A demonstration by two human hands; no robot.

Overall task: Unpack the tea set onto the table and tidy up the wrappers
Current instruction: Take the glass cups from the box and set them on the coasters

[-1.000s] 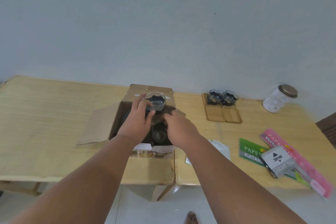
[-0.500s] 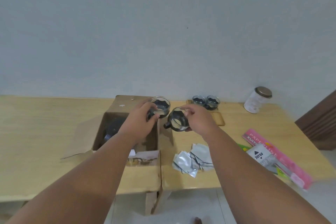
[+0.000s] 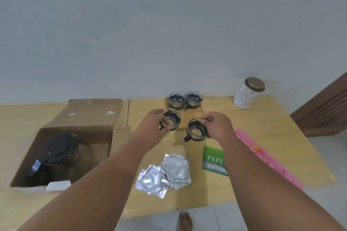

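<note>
My left hand grips a glass tea cup with a black base, held over the wooden coasters. A second glass cup with a black handle is pinched at its rim by my right hand. Two more cups stand on coasters by the wall. The open cardboard box at the left holds a glass teapot with a black lid. Several silver wrappers lie on the table in front of me.
A white jar with a brown lid stands at the back right. A green booklet and a pink one lie at the right of the wooden table. A brown door is at the far right.
Both hands lifted cups out of the box and carried them right, over the coasters. The view has swung down and right, showing the teapot in the box.
</note>
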